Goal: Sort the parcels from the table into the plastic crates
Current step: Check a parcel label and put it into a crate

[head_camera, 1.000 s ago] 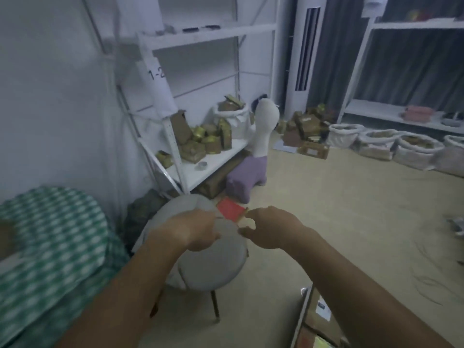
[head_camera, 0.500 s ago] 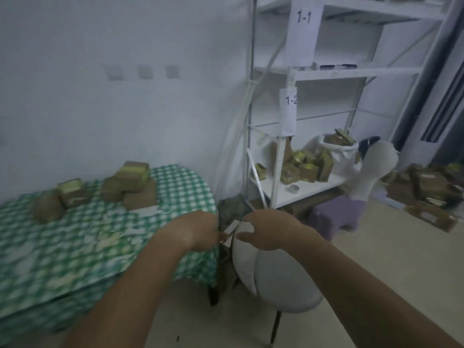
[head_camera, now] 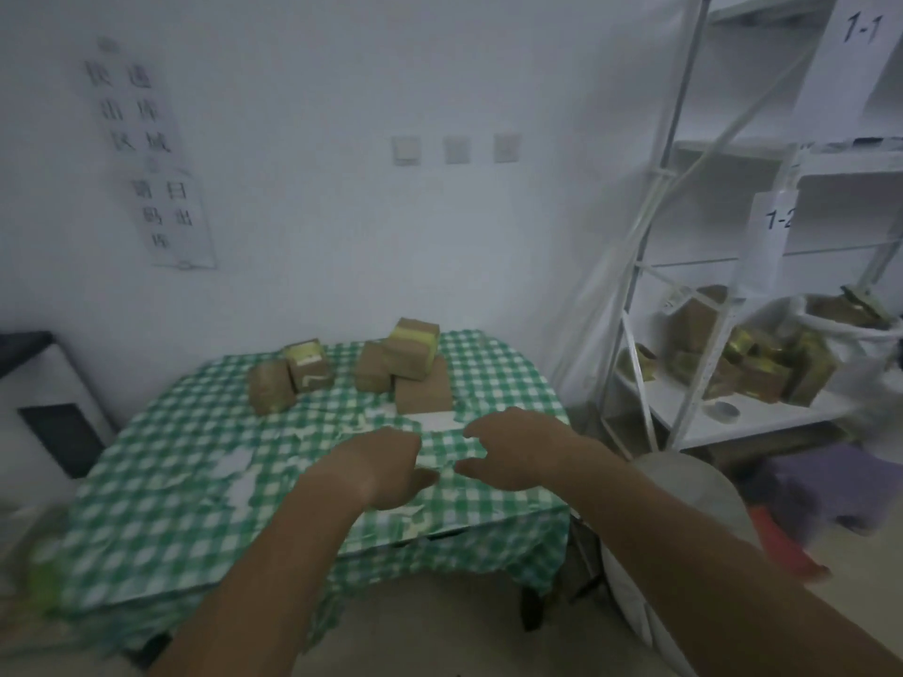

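Several brown parcels sit at the back of a table with a green checked cloth (head_camera: 195, 456): two at the left (head_camera: 288, 381) and a stack with a yellow-taped box on top (head_camera: 410, 354) over a flat one (head_camera: 422, 390). My left hand (head_camera: 386, 466) and my right hand (head_camera: 518, 447) hover close together above the table's front half, fingers curled. Between them they pinch a small pale paper slip (head_camera: 440, 459), which blurs into the cloth. No plastic crate is in view.
White paper scraps (head_camera: 234, 466) litter the cloth. A white shelf rack (head_camera: 733, 422) at the right holds more parcels (head_camera: 752, 364) and a sack. A grey round stool (head_camera: 684, 495) stands by the table's right corner, a purple stool (head_camera: 830, 486) beyond it, a white appliance (head_camera: 44, 403) at the left.
My view has swung left from the floor and shelves to the table. Both hands stayed together in front of me; the slip showed red a second ago and now looks pale.
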